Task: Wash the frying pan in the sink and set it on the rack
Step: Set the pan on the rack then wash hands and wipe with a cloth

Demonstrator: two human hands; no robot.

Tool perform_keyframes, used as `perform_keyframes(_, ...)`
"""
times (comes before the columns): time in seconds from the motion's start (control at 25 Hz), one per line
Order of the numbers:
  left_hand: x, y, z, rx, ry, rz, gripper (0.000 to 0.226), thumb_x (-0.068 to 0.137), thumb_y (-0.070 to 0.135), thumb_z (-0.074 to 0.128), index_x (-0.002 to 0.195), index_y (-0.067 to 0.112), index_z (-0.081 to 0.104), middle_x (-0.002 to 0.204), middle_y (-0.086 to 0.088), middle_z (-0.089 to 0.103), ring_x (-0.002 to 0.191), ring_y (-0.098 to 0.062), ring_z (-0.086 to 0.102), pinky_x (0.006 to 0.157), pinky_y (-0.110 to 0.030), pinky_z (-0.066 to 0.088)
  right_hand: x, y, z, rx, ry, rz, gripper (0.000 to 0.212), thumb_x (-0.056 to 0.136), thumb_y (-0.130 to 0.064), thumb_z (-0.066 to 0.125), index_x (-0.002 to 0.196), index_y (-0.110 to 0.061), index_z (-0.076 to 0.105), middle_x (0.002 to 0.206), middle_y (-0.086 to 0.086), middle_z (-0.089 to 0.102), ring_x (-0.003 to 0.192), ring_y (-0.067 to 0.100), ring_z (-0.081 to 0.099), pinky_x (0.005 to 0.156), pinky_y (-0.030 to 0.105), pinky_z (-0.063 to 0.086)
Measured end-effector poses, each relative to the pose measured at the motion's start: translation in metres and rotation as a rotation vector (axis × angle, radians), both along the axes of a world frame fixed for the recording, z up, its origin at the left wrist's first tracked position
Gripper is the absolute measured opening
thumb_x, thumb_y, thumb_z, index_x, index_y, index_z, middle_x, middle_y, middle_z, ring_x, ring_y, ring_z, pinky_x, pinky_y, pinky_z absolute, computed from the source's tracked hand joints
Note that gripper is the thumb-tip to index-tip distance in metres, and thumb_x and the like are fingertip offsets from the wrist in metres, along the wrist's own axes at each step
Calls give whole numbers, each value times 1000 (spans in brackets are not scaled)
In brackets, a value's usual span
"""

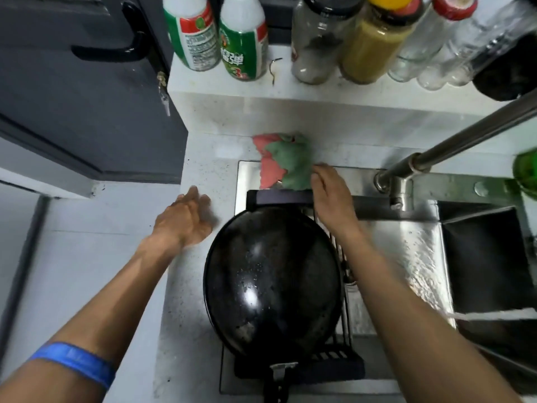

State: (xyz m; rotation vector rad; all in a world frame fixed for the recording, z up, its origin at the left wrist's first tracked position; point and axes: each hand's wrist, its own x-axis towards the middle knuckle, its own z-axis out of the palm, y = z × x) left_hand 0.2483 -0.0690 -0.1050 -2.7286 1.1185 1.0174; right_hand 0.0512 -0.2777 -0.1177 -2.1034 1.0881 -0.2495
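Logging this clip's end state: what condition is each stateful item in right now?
Frying pan: upside down on the rack, wet.
Rack: across the sink, carrying the pan.
Green cloth: crumpled at the sink's back edge, right hand touching it.
Pink cloth: crumpled under the green one.
Faucet: no stream visible.
Left hand: open, holding nothing.
Right hand: fingertips on the green cloth; grip unclear.
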Motion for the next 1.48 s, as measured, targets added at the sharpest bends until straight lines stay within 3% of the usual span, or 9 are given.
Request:
perform_keyframes(0.16, -28, -40, 16, -316, -143, 5, 26, 85, 25, 57, 109, 22, 67, 110, -6, 64, 100, -32, 61, 82, -38, 50, -137, 83, -26, 251, 197, -586, 35, 103, -24, 47, 134, -9, 53, 135, 16, 56, 125, 33, 51, 103, 43, 41)
perform_keyframes(0.32, -55, -86, 13, -281, -145, -170, 18, 84, 17, 59, 100, 20, 66, 98, -12, 66, 91, -36, 61, 67, -32, 43, -161, 116, -49, 725, 280, -547, 48, 107, -41, 32, 134, -13, 60, 136, 12, 59, 129, 28, 52, 105, 33, 38)
perform_keyframes(0.48, -42, -106, 2, -178, -134, -137, 23, 80, 12, 62, 101, 17, 68, 101, -11, 68, 93, -34, 63, 73, -33, 48, -150, 124, -51, 781, 268, -449, 39, 105, -36, 36, 103, -21, 72, 125, 8, 66, 102, 14, 63, 90, 31, 48)
perform_keyframes(0.68, -36, -119, -1, -171, -134, -189, 25, 74, 20, 73, 97, 18, 66, 101, -8, 68, 95, -30, 63, 73, -30, 45, -140, 125, -42, 816, 266, -525, 34, 102, -32, 44, 114, -11, 69, 112, 10, 69, 96, 23, 64, 86, 34, 47)
perform_keyframes(0.84, -34, -116, -7, -215, -129, -237, 23, 75, 23, 75, 94, 21, 63, 99, -5, 66, 94, -29, 63, 73, -29, 41, -113, 87, -11, 352, 204, -498, 39, 98, -21, 49, 136, -15, 56, 142, 6, 55, 129, 24, 51, 106, 39, 38)
perform_keyframes(0.96, -28, -114, -12, -221, -124, -217, 25, 73, 27, 77, 92, 20, 62, 97, -4, 66, 92, -29, 63, 69, -26, 36, -32, 50, 4, 153, -42, -180, 38, 103, -19, 43, 139, -11, 53, 144, 6, 52, 133, 23, 47, 112, 34, 33)
perform_keyframes(1.16, -26, -114, -21, -272, -152, -211, 32, 69, 28, 79, 96, 20, 65, 100, -4, 68, 93, -30, 63, 69, -28, 41, 57, -16, -17, 95, 204, 363, 50, 109, -29, 29, 156, -11, 25, 167, 5, 9, 152, 18, 9, 111, 14, 4)
perform_keyframes(1.36, -27, -114, -20, -256, -143, -196, 37, 71, 29, 80, 104, 20, 65, 117, -5, 57, 97, -31, 61, 72, -32, 44, 12, -47, -33, -183, 384, 62, 41, 103, -21, 39, 138, -4, 51, 148, 21, 44, 130, 40, 46, 106, 44, 38)
perform_keyframes(1.48, -28, -114, -22, -233, -141, -213, 38, 74, 28, 78, 108, 18, 65, 122, -6, 57, 102, -32, 60, 80, -35, 47, 52, -39, -31, -194, 315, -26, 37, 102, -27, 45, 131, -7, 55, 135, 20, 54, 120, 40, 51, 102, 46, 39)
